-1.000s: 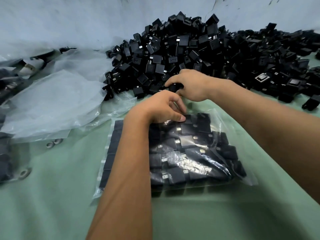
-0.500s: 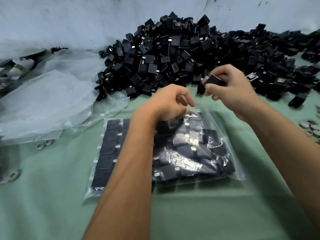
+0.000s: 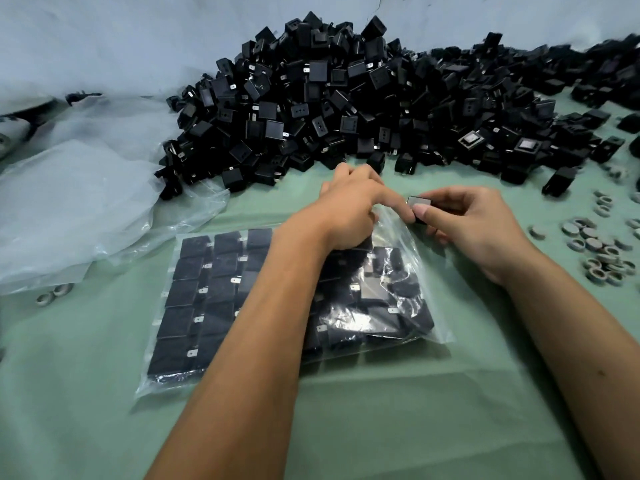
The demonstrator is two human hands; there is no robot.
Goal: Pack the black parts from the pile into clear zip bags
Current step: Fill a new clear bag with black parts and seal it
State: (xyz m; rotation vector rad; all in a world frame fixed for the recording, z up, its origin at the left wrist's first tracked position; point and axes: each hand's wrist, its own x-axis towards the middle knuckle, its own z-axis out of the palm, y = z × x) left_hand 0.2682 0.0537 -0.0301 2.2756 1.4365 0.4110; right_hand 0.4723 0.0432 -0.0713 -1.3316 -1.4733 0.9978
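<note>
The left hand (image 3: 349,206) pinches the zip bag (image 3: 194,306) mouth at frame centre, lifting it open, so the right hand (image 3: 471,230), its grip holding one black part (image 3: 418,203), can slide it in; the pile (image 3: 346,105) lies above.

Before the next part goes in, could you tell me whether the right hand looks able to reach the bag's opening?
Probably yes: the right hand, pinching a black part, sits just beside the zip bag mouth, which the left hand holds up; nothing lies between.

head-worn view, looking forward and down, close over table (image 3: 381,427)
</note>
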